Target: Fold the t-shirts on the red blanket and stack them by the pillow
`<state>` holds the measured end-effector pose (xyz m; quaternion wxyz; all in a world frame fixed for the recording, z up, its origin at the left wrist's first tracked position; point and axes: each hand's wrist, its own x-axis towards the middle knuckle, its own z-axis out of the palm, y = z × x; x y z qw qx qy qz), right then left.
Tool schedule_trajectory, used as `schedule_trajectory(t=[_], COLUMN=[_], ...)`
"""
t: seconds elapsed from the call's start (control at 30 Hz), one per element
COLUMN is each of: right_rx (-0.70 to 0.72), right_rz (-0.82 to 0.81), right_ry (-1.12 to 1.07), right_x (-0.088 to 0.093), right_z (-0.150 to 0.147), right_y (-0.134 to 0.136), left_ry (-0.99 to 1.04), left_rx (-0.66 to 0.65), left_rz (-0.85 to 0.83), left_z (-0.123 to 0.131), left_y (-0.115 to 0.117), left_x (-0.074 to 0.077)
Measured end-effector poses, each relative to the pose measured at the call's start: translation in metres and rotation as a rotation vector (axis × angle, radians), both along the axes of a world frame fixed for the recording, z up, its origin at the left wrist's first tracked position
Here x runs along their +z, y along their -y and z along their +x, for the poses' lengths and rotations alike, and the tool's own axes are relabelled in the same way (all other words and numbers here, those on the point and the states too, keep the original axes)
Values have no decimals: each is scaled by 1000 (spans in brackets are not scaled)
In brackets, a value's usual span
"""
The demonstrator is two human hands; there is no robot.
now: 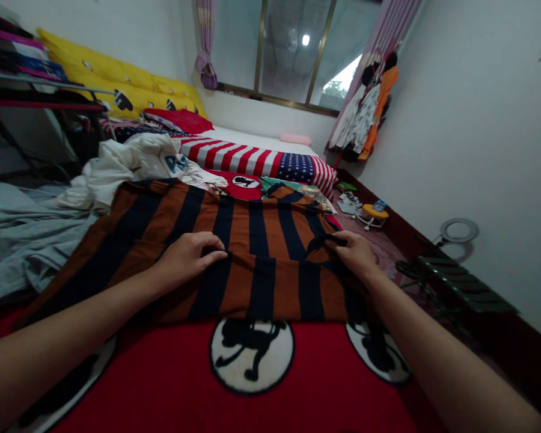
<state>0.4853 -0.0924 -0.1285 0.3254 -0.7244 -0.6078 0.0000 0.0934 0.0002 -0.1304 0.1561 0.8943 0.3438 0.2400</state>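
Observation:
A brown and dark navy striped garment lies spread over a red cloth with round black-and-white figures. One layer of it is folded, making an edge across its middle. My left hand pinches that edge near the centre, thumb against fingers. At the right end of the fold, my right hand grips a dark bunched piece of the same garment. Which part of the garment this is, such as a sleeve or hem, I cannot tell.
White clothing and grey clothing are heaped on the left. Beyond stands a bed with a flag-patterned cover. On the right are a yellow stool, a dark green rack and hanging clothes.

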Motion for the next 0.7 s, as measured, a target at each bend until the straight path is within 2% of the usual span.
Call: schedule_trajectory(t=[0.1, 0.23, 0.33, 0.4, 0.47, 0.53, 0.63, 0.7], right_rx=[-89, -144, -187, -204, -177, -121, -18, 39], right_rz=[66, 54, 21, -13, -62, -114, -148, -77], right_ry=[-34, 141, 215, 214, 154, 69, -38, -170], right_x=[1, -16, -31, -34, -29, -18, 9, 26], right_z=[1, -4, -10, -12, -13, -10, 0, 10], right_y=[-11, -21, -24, -25, -27, -30, -26, -13], left_ry=[1, -162, -239, -269, -267, -223, -128, -100], left_rx=[80, 187, 208, 179, 119, 8, -251, -397], left_rz=[127, 257, 388, 472, 511, 472, 330, 246], left_z=[2, 4, 5, 9, 17, 31, 57, 73], left_y=[4, 6, 6, 9, 13, 23, 44, 60], left_x=[4, -5, -14, -14, -9, -1, 9, 9])
